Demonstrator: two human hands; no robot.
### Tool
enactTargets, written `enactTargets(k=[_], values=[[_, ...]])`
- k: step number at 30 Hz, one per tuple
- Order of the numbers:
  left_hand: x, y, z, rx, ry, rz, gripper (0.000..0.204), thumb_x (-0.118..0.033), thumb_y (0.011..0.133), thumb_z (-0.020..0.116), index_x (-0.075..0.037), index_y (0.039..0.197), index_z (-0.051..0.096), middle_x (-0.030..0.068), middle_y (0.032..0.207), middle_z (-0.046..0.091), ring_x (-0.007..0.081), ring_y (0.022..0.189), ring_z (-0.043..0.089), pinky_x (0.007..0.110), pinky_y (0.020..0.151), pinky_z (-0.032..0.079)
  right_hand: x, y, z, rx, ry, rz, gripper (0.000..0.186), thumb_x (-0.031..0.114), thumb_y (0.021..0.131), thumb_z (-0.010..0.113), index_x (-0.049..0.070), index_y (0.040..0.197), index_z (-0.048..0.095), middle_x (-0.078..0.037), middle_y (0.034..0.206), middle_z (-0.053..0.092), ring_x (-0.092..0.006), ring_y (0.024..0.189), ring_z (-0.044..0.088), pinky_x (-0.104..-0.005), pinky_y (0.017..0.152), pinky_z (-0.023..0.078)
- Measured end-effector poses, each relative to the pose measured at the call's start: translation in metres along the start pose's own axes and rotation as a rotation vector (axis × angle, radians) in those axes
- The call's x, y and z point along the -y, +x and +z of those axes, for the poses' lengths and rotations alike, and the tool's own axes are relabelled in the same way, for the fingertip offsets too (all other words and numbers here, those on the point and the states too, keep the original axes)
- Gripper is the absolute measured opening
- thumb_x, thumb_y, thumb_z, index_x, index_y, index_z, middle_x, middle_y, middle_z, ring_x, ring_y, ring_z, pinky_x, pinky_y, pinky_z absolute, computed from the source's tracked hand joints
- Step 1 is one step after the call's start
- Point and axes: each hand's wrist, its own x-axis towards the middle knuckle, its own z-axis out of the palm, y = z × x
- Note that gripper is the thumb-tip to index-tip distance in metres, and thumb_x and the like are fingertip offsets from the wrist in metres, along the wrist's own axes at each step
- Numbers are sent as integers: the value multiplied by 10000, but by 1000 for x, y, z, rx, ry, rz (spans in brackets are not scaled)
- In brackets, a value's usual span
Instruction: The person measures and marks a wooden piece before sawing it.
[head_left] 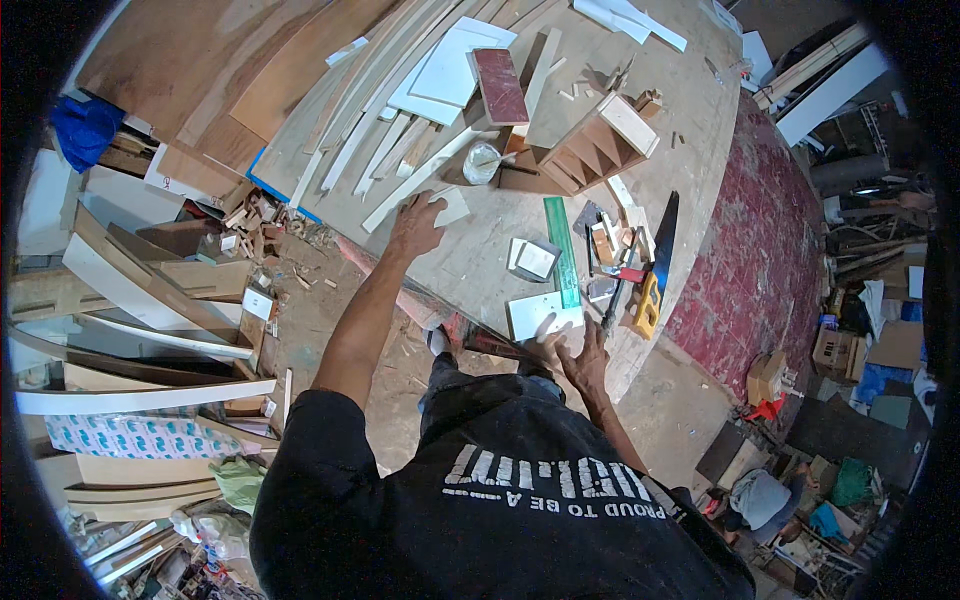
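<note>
The left hand (417,226), fingers parted, is at a thin cream rectangular sheet (454,207); beyond it sits a clear round plastic container (481,163), contents unclear. Right hand (588,366): fingers spread beside a white rectangular board (530,318), well short of a brown wooden divided box (592,152).

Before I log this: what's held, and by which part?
Left hand: at the left edge of the pale square piece, grip unclear. Right hand: nothing visibly held.

A blue bundle (85,130) and stacked boards (145,399) lie at left, a cardboard box (832,350) at far right.
</note>
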Motion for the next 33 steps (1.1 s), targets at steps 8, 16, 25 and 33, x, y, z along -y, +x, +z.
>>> enactTargets(k=[8,16,25,33], values=[[-1,5,-1,-16,-35,-10,472,-175,759,760,-100,1205,626,152,1404,469,344,1350,412,529,1072,397,-4,-2,-1,25,-9,30,885,414,804,709,105,1527,303,-224,1446,407,-412,1292,463,-563,1003,411],[8,7,2,-140,-418,-37,450,-158,732,798,-62,1135,623,125,1181,625,342,1103,599,434,952,492,-8,-4,0,25,-29,13,903,411,806,713,106,1539,282,-222,1451,402,-414,1291,464,-567,981,421],[-41,-57,-16,163,-2079,-467,371,-115,895,705,-158,1245,590,100,1240,642,291,1105,638,545,922,515,8,9,-5,28,13,-3,860,364,809,732,77,1513,333,-245,1412,439,-423,1247,501,-524,991,457],[-104,-104,-11,182,-2512,-239,429,-288,986,559,-139,1387,521,135,1352,596,321,1227,580,572,1010,470,64,32,-30,15,242,-95,849,381,815,745,36,1489,362,-246,1427,438,-387,1157,579,-505,953,478]])
